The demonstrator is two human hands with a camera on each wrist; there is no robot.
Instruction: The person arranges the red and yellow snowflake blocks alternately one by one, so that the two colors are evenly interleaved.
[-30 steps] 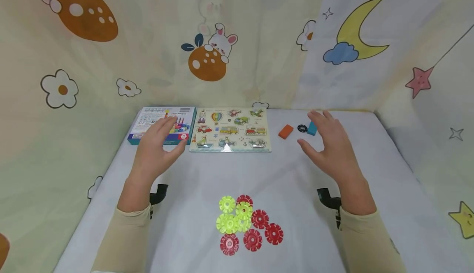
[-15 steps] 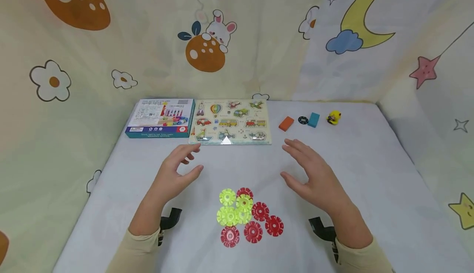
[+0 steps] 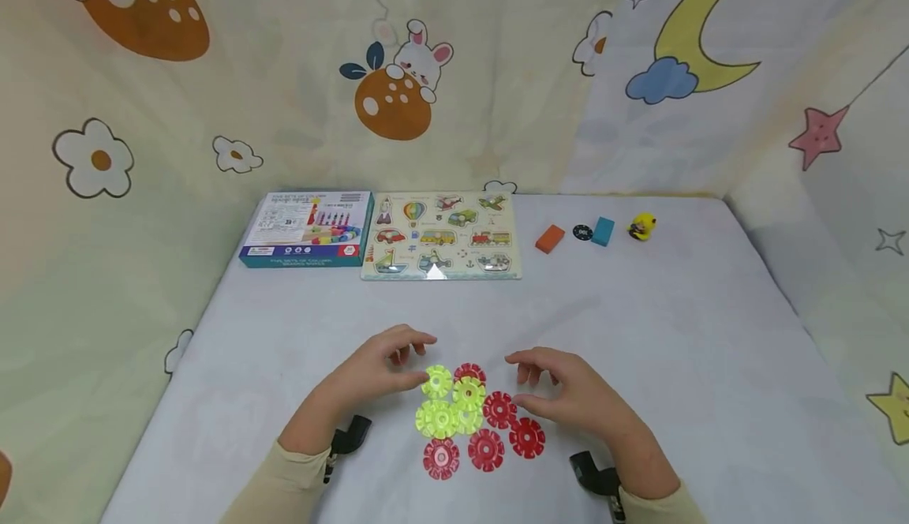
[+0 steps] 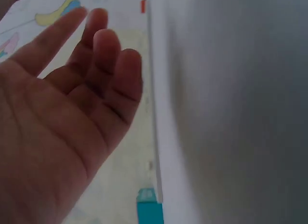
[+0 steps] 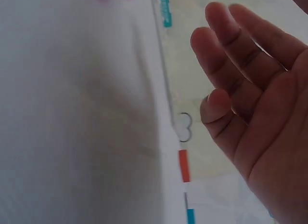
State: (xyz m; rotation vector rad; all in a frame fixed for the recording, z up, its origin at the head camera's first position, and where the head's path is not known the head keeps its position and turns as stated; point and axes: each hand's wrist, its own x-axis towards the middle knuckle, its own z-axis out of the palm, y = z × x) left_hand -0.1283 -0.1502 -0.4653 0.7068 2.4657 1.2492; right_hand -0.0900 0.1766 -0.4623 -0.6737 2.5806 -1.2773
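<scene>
Several yellow-green notched plastic discs (image 3: 436,418) lie bunched on the white table, some overlapping. Several red notched discs (image 3: 486,451) lie beside them, mostly to the right and nearer me; one is partly covered by a yellow-green disc. My left hand (image 3: 379,366) hovers at the left of the bunch, its thumb tip by the upper-left disc, fingers loosely bent and holding nothing. At the right my right hand (image 3: 575,390) is held close to a red disc, thumb and fingers apart with nothing between them. Both wrist views show the palms bare, the left palm (image 4: 53,118) and the right palm (image 5: 274,123).
At the back left lies a boxed set (image 3: 305,228), beside a wooden picture puzzle board (image 3: 440,236). Farther right are an orange block (image 3: 550,238), a black round chip (image 3: 582,233), a blue block (image 3: 602,231) and a yellow toy figure (image 3: 642,226). Patterned cloth walls surround the table.
Both hands have come down and inward from above the far part of the table to the discs. The yellow figure, hidden earlier behind the right hand, is now visible. The discs have not moved.
</scene>
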